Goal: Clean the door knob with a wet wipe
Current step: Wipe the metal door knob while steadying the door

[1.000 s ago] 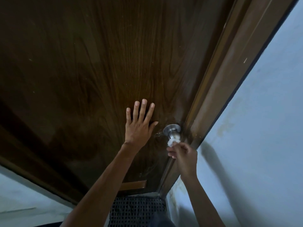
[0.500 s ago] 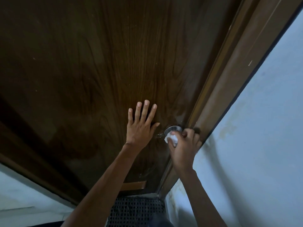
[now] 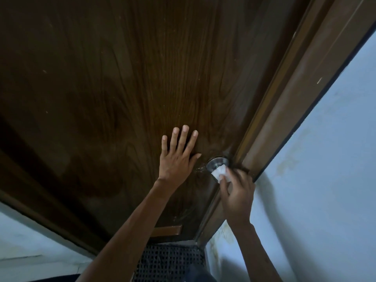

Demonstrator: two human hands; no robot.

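Observation:
A round metal door knob [image 3: 216, 162] sits at the right edge of a dark brown wooden door [image 3: 126, 82]. Only the knob's base plate shows; a white wet wipe [image 3: 219, 173] covers its front. My right hand [image 3: 237, 193] grips the wipe and presses it against the knob from below. My left hand [image 3: 179, 154] lies flat on the door just left of the knob, fingers spread and pointing up, holding nothing.
The brown door frame [image 3: 289, 102] runs diagonally right of the knob, with a pale blue wall [image 3: 325, 180] beyond it. A dark perforated mat [image 3: 168, 261] lies on the floor at the door's foot. Pale wall also shows at the lower left.
My right hand has slid down from over the knob to just below it, so the knob's metal base shows again above the wipe. The left hand has stayed flat on the door.

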